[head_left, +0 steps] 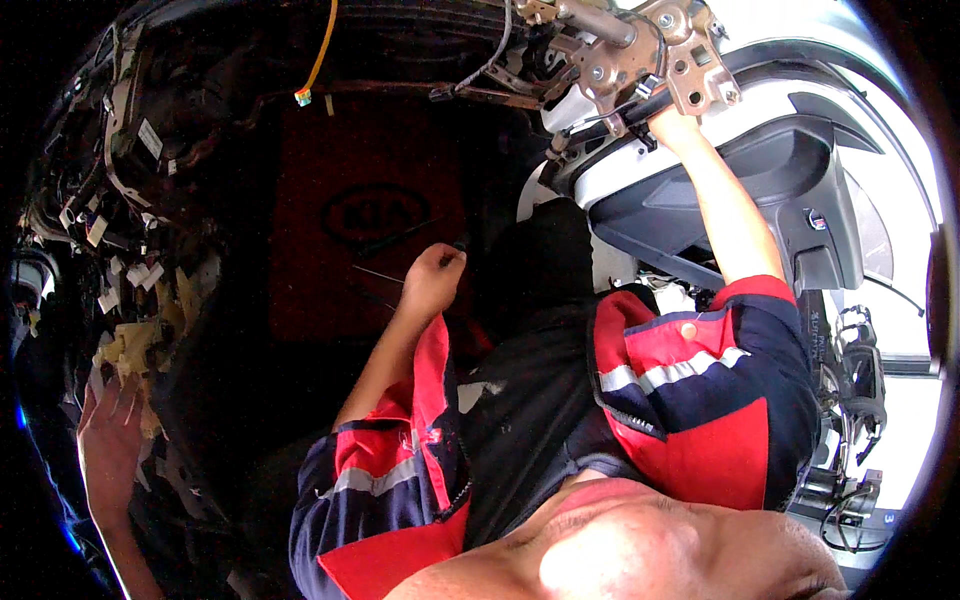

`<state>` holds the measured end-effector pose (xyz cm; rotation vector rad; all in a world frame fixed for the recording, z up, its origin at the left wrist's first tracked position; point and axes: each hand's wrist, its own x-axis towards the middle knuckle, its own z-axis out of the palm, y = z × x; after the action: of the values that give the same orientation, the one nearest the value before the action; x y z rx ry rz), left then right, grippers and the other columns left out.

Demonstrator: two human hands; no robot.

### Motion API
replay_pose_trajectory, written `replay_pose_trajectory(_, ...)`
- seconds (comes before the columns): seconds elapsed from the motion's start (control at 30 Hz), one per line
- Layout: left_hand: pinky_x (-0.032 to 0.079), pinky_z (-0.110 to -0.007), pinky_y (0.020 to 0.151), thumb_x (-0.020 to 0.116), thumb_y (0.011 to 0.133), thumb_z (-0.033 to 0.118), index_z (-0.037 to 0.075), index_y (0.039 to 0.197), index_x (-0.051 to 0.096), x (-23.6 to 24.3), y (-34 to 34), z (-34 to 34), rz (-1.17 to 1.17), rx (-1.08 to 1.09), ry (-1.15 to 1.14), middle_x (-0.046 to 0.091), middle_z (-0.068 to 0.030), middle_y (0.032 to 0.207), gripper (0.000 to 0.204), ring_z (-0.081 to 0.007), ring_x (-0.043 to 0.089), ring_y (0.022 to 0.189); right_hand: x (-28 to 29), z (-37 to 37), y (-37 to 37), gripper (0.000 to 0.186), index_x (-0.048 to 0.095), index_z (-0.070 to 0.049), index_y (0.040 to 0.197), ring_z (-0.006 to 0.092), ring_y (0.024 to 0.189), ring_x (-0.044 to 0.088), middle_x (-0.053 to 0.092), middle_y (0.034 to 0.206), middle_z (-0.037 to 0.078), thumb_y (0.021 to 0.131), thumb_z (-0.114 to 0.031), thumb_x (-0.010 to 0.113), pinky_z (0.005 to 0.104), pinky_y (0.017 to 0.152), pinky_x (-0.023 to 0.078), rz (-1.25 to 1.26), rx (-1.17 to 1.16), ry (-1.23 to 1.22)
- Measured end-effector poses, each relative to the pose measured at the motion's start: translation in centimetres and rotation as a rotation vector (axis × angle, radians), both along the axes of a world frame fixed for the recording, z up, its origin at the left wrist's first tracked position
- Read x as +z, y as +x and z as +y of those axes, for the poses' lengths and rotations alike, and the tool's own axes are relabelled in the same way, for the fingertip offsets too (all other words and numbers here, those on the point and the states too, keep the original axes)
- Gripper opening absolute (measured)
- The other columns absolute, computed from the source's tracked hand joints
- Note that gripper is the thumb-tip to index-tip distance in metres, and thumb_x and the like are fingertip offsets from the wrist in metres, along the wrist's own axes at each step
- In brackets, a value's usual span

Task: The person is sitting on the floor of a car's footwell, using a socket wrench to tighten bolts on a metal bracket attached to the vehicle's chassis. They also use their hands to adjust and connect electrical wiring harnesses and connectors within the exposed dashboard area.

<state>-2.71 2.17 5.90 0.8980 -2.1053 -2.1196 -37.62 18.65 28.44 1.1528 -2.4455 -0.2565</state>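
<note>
My left hand [432, 280] is closed around a screwdriver, whose thin metal shaft [377, 272] sticks out to the left. A dark end of it shows by the thumb. Below lies a dark red floor mat [310, 200], with a slim dark object [400, 237] over it that is too dim to name. My right hand [675, 127] reaches up to the brown metal bracket [610, 70] at the top right, beside the car's door opening. Its fingers are hidden behind the bracket and a black cable run, so their grip does not show.
Another person's hand [110, 430] is at the left, near exposed wiring with white and yellowish connectors [135, 345]. A yellow cable [325, 45] hangs at the top. On the right stands an open car door with a dark grey panel [740, 205].
</note>
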Motion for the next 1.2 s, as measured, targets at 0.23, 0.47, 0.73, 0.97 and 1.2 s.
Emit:
replay_pose_trajectory(0.23, 0.048, -0.036, 0.076, 0.059, 0.085, 0.027, 0.001, 0.094, 0.063, 0.4, -0.4, 0.0, 0.029, -0.018, -0.064, 0.064, -0.0166, 0.086, 0.028, -0.0298, 0.063, 0.083, 1.0, 0.8, -2.5, 0.021, 0.062, -0.002, 0.095, 0.0315, 0.09, 0.063, 0.065, 0.091, 0.018, 0.085, -0.019, 0.055, 0.0429, 0.075, 0.048, -0.356, 0.047, -0.016)
replay_pose_trajectory(0.47, 0.049, -0.036, 0.073, 0.06, 0.084, 0.027, 0.002, 0.095, 0.063, 0.3, -0.9, -1.0, -0.078, -0.03, 0.109, 0.065, -0.0151, 0.086, 0.027, -0.0284, 0.064, 0.081, -0.2, -1.1, -0.6, 0.029, 0.062, -0.005, 0.106, 0.0334, 0.1, 0.06, 0.064, 0.102, 0.019, 0.084, -0.023, 0.056, 0.0427, 0.082, 0.047, 0.082, 0.045, 0.063)
replay_pose_trajectory(0.73, 0.05, -0.04, 0.078, 0.063, 0.079, 0.032, 0.006, 0.093, 0.066, -2.1, 0.7, 0.3, 0.116, -0.012, -0.165, 0.065, -0.0167, 0.095, 0.03, -0.0313, 0.063, 0.089, -4.6, 7.0, -10.5, 0.039, 0.059, -0.009, 0.118, 0.0333, 0.11, 0.055, 0.059, 0.117, 0.018, 0.085, -0.029, 0.055, 0.0437, 0.094, 0.041, -0.083, -0.058, 0.126)
replay_pose_trajectory(0.97, 0.051, -0.039, 0.066, 0.059, 0.081, 0.025, 0.005, 0.095, 0.063, -2.2, 0.2, 1.1, 0.17, 0.016, -0.14, 0.065, -0.0167, 0.085, 0.024, -0.0294, 0.064, 0.073, -5.5, 7.8, -13.9, 0.035, 0.057, -0.006, 0.119, 0.0375, 0.104, 0.057, 0.061, 0.113, 0.02, 0.088, -0.024, 0.053, 0.0449, 0.089, 0.045, -0.024, -0.022, 0.071)
replay_pose_trajectory(1.2, 0.051, -0.037, 0.058, 0.058, 0.082, 0.024, 0.006, 0.096, 0.063, -1.0, 0.3, 0.2, 0.014, -0.025, -0.03, 0.064, -0.0141, 0.081, 0.023, -0.0237, 0.064, 0.064, -3.1, 3.2, -8.8, 0.033, 0.057, -0.004, 0.114, 0.0379, 0.108, 0.055, 0.059, 0.114, 0.021, 0.088, -0.024, 0.053, 0.0461, 0.09, 0.044, -0.235, 0.041, 0.018)
